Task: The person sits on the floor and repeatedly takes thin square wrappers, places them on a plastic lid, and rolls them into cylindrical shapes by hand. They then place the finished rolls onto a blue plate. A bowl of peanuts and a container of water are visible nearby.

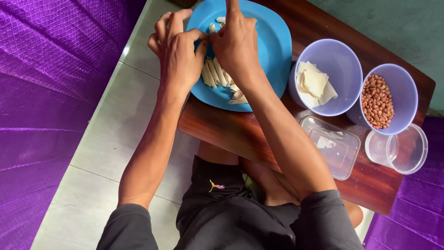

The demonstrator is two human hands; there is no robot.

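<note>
Blue plate (273, 51), left hand (178, 51), right hand (236, 44) pinching pastry rolls (215, 74)

No labels, signs or screens, clear lidded box (330, 146), clear round tub (397, 149)

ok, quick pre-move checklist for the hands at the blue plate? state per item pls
1. Both hands over the plate: ok. Left hand and right hand meet above the blue plate.
2. Piece pinched between the fingertips: cannot tell, the fingers hide it.
3. Rolled pieces lie on the plate, side by side: ok.
4. Wrapper bowl holds pale square sheets, near the right forearm: ok.
5. Peanut bowl upright and filled, on the wooden table: ok.
6. Clear rectangular tub and clear round cup: contents cannot tell; the cup lies near the table edge.
</note>
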